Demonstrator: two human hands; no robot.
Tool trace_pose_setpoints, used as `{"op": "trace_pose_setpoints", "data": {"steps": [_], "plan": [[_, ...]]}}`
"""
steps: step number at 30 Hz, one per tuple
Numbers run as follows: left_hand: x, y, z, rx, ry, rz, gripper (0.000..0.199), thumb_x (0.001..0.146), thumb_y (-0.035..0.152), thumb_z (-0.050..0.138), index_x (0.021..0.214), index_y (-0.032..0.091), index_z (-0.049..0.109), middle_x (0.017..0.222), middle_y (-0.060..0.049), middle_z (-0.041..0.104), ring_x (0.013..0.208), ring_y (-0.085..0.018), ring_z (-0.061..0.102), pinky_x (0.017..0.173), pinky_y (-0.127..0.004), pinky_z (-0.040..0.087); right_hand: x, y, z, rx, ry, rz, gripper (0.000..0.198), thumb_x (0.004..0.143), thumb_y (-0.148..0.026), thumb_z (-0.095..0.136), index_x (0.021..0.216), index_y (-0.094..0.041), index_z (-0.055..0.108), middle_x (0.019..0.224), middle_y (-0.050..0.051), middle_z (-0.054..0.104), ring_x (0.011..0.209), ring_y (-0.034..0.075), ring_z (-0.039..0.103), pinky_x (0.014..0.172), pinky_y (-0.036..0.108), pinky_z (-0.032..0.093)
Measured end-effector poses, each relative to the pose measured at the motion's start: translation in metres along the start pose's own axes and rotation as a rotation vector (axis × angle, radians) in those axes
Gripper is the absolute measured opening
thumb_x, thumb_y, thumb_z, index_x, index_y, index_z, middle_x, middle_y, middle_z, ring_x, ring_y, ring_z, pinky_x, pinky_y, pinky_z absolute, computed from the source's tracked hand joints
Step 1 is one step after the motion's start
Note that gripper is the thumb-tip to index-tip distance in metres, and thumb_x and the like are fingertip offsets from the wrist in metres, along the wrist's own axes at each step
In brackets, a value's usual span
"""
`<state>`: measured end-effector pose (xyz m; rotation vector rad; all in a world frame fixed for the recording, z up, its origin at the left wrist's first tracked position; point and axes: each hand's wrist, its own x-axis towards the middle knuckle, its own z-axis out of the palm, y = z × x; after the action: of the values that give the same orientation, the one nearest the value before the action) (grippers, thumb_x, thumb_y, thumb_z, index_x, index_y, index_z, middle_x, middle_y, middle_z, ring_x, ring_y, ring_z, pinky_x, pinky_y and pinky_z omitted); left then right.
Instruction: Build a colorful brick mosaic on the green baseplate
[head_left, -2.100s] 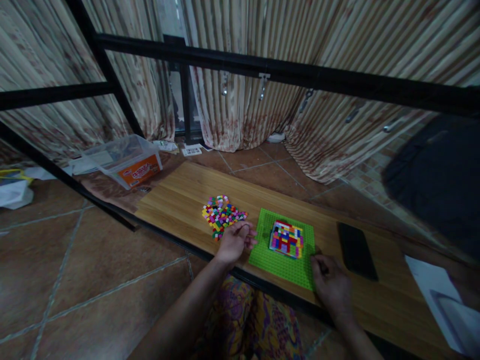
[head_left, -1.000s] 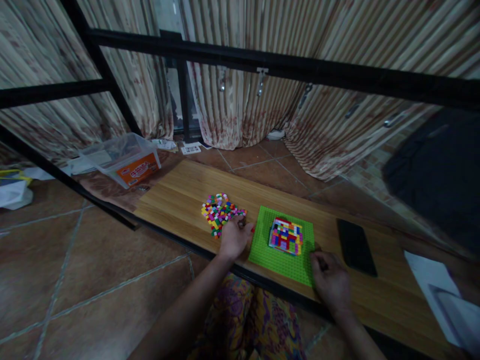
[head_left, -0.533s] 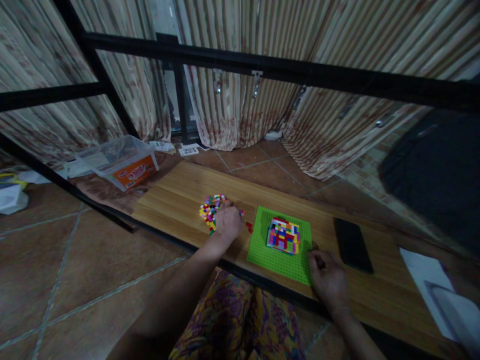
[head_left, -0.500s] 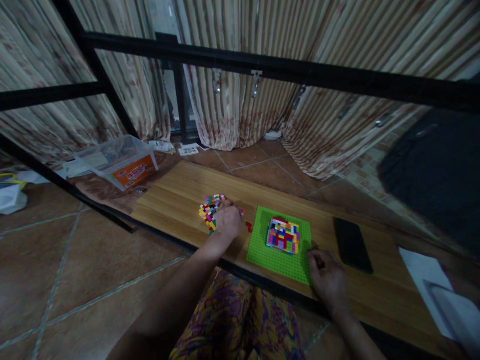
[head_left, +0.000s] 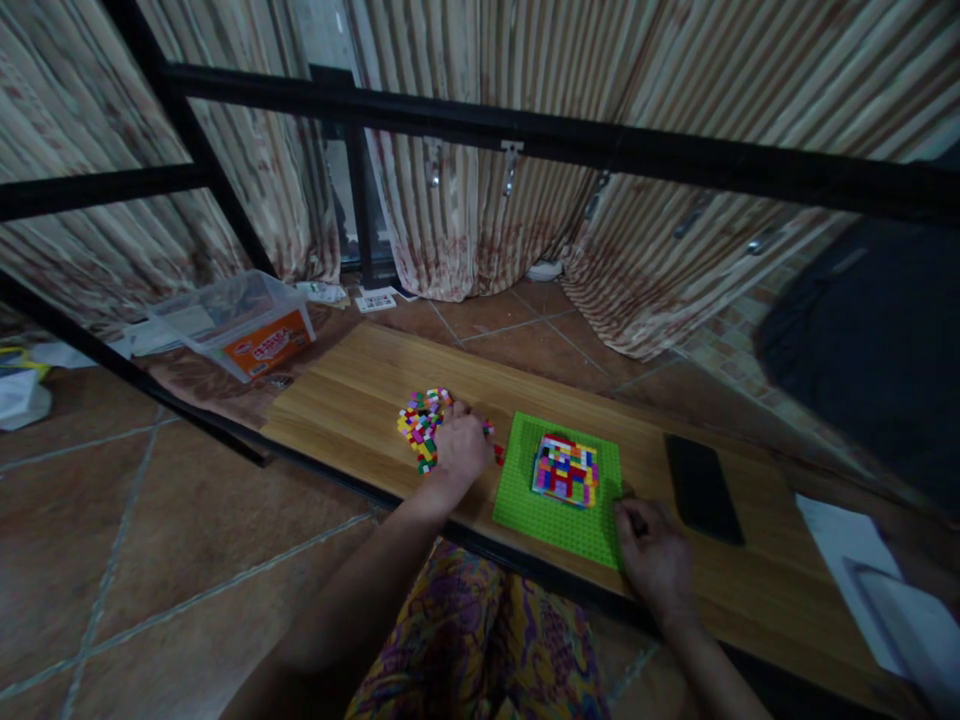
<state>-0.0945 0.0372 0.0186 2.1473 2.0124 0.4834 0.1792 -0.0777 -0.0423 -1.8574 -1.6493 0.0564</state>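
Bricks [head_left: 420,424] spread left from under my left hand [head_left: 463,443], away from my right hand [head_left: 655,553]. Both curl; I can't tell what they hold.

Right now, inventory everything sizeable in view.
Table: 1, brown, centre
Plate: 1, green, on table
Brick build: 1, multicoloured, on plate
Loose bricks: many, multicoloured, left of plate
Slab: 1, black, right of plate
Bin: 1, clear, back left
Papers: several, mostly white, around table
Curtains: several, beige, back
Frame: 1, black, across view
Unclear object: 1, dark, far right
Floor: tiled, brown, around
Clothing: patterned, purple, bottom centre
Left hand: 1, bare, over loose bricks
Right hand: 1, bare, plate's right edge
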Motion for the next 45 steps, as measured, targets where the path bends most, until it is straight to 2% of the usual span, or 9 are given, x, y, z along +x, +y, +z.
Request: {"op": "trace_pose_setpoints", "data": {"steps": [4, 10, 12, 17, 23, 27, 34, 42, 45], "plan": [[0.000, -0.002, 0.004, -0.077, -0.021, 0.036, 0.020, 0.084, 0.025, 0.056, 0.093, 0.013, 0.070, 0.110, -0.017, 0.065, 0.110, -0.029, 0.059, 0.091, -0.034, 0.047, 0.000, -0.001, -0.001, -0.011, 0.002, 0.002, 0.038, 0.090, -0.050, 0.044, 0.079, -0.019, 0.063, 0.082, 0.008, 0.063, 0.069, 0.019, 0.059, 0.066, 0.031, 0.044], [-0.007, -0.007, 0.005, -0.136, -0.027, 0.009, 0.024, 0.090, 0.023, 0.048, 0.103, 0.015, 0.066, 0.096, -0.014, 0.070, 0.093, -0.024, 0.066, 0.081, -0.032, 0.048, 0.001, -0.002, -0.001, -0.007, 0.005, 0.000, 0.038, 0.090, -0.050, 0.044, 0.077, -0.020, 0.062, 0.080, 0.007, 0.063, 0.068, 0.019, 0.059, 0.065, 0.031, 0.044], [-0.009, -0.009, 0.004, -0.259, -0.007, -0.040, 0.025, 0.090, 0.022, 0.046, 0.105, 0.016, 0.065, 0.094, -0.011, 0.071, 0.088, -0.022, 0.066, 0.080, -0.031, 0.048, 0.001, -0.001, -0.001, -0.001, 0.003, 0.006, 0.039, 0.090, -0.051, 0.044, 0.077, -0.020, 0.062, 0.081, 0.008, 0.063, 0.068, 0.019, 0.059, 0.065, 0.031, 0.044], [-0.009, -0.014, 0.007, -0.889, -0.031, -0.139, 0.020, 0.084, 0.021, 0.053, 0.095, 0.016, 0.068, 0.082, -0.005, 0.069, 0.077, -0.017, 0.063, 0.074, -0.027, 0.047, 0.001, 0.001, 0.000, 0.004, 0.004, -0.017, 0.040, 0.090, -0.053, 0.044, 0.077, -0.019, 0.062, 0.079, 0.007, 0.062, 0.067, 0.019, 0.059, 0.066, 0.031, 0.044], [-0.016, -0.010, 0.007, -1.101, -0.053, -0.204, 0.028, 0.087, 0.033, 0.045, 0.091, 0.014, 0.065, 0.070, -0.002, 0.065, 0.056, -0.010, 0.055, 0.056, -0.022, 0.045, 0.001, 0.001, -0.001, -0.013, 0.004, -0.011, 0.041, 0.090, -0.051, 0.043, 0.078, -0.018, 0.063, 0.078, 0.007, 0.062, 0.065, 0.018, 0.057, 0.063, 0.031, 0.043], [-0.022, -0.008, 0.002, -1.233, -0.082, -0.220, 0.029, 0.087, 0.040, 0.046, 0.086, 0.014, 0.060, 0.066, -0.001, 0.062, 0.050, -0.008, 0.049, 0.050, -0.019, 0.040, 0.000, 0.001, -0.001, -0.011, 0.007, -0.006, 0.041, 0.090, -0.051, 0.042, 0.079, -0.018, 0.063, 0.080, 0.008, 0.062, 0.067, 0.019, 0.058, 0.065, 0.032, 0.045], [-0.018, -0.012, 0.013, -1.093, 0.003, -0.211, 0.028, 0.087, 0.036, 0.046, 0.070, 0.016, 0.058, 0.054, 0.004, 0.049, 0.049, -0.009, 0.044, 0.051, -0.021, 0.037, 0.000, 0.000, -0.001, -0.015, 0.003, 0.002, 0.040, 0.090, -0.051, 0.043, 0.078, -0.018, 0.063, 0.080, 0.008, 0.062, 0.066, 0.018, 0.058, 0.064, 0.031, 0.044], [-0.021, -0.007, 0.005, -0.723, -0.050, -0.109, 0.022, 0.082, 0.017, 0.051, 0.068, 0.017, 0.068, 0.065, -0.001, 0.064, 0.065, -0.014, 0.057, 0.067, -0.024, 0.041, 0.001, 0.000, -0.001, -0.007, 0.000, 0.001, 0.037, 0.090, -0.047, 0.044, 0.079, -0.018, 0.063, 0.082, 0.008, 0.063, 0.068, 0.019, 0.059, 0.065, 0.032, 0.045], [-0.023, -0.005, 0.000, -0.589, -0.085, -0.100, 0.021, 0.083, 0.017, 0.053, 0.074, 0.018, 0.072, 0.071, -0.004, 0.069, 0.069, -0.016, 0.061, 0.072, -0.026, 0.043, 0.001, 0.000, -0.001, -0.005, -0.004, -0.003, 0.035, 0.090, -0.046, 0.044, 0.079, -0.018, 0.062, 0.082, 0.009, 0.063, 0.067, 0.019, 0.059, 0.064, 0.033, 0.045]]}}
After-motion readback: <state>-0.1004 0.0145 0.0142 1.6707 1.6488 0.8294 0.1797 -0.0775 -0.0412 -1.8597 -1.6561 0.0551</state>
